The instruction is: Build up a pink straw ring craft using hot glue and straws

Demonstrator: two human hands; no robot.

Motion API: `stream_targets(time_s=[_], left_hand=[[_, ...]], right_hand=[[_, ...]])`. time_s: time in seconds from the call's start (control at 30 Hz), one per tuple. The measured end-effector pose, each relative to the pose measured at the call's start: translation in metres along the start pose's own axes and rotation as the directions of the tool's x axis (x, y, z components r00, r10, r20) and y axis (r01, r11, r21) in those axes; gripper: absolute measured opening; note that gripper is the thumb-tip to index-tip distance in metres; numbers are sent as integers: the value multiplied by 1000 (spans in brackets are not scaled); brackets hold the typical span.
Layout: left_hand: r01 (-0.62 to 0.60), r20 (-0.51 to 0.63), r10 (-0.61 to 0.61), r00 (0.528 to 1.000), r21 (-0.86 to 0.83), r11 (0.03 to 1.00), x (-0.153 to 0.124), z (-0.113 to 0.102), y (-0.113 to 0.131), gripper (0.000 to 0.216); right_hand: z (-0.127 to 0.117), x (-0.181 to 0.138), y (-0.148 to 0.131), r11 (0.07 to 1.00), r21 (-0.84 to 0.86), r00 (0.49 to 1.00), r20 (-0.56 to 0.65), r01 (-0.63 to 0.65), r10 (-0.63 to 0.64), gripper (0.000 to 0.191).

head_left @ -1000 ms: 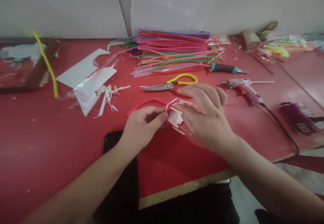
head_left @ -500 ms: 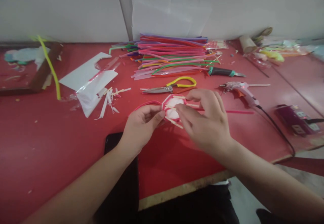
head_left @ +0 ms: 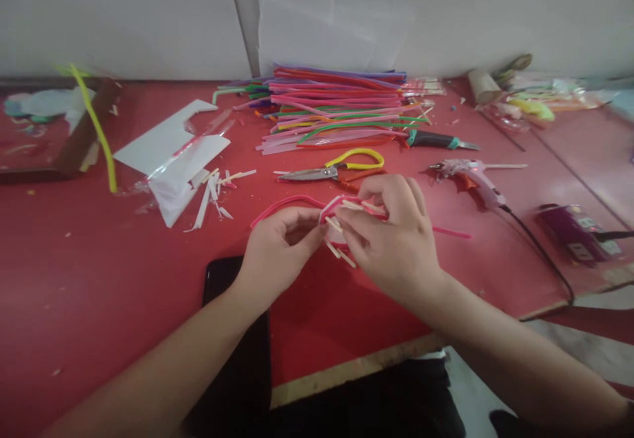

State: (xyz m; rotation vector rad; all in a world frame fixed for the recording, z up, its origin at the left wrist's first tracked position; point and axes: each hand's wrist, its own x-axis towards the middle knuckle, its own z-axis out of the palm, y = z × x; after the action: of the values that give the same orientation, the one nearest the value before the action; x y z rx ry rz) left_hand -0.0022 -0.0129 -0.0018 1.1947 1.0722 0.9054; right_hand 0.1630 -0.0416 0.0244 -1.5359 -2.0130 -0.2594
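Between my hands, above the red table, is a small white disc-like craft piece with a pink edging and several short pale sticks standing out from it. My left hand pinches its left rim between thumb and fingers. With thumb and fingers closed at its upper right side, my right hand grips the piece and covers much of it. A pink pipe cleaner curves out behind my left hand, and a straight pink end shows right of my right hand.
Behind my hands lie yellow-handled scissors and a pile of coloured pipe cleaners. A cutter knife, a glue gun and a purple box are at right. White paper scraps lie left; a black phone is under my left wrist.
My right hand has shifted slightly left and inward over the piece, hiding more of its white face. The piece has tilted, and the pink strip at right has moved left and lower.
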Motion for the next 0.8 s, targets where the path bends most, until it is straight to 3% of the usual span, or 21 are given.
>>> stream_targets(time_s=[0.53,0.8], left_hand=[[-27,-24,32,999,171,985,-2,1,-1,18],[-11,-33,17,999,158,987,-4,1,0,13]], right_hand=[[1,-3,5,989,-4,984,94,149,-148,18],[-5,-1,4,984,17,972,159,175,-175,20]])
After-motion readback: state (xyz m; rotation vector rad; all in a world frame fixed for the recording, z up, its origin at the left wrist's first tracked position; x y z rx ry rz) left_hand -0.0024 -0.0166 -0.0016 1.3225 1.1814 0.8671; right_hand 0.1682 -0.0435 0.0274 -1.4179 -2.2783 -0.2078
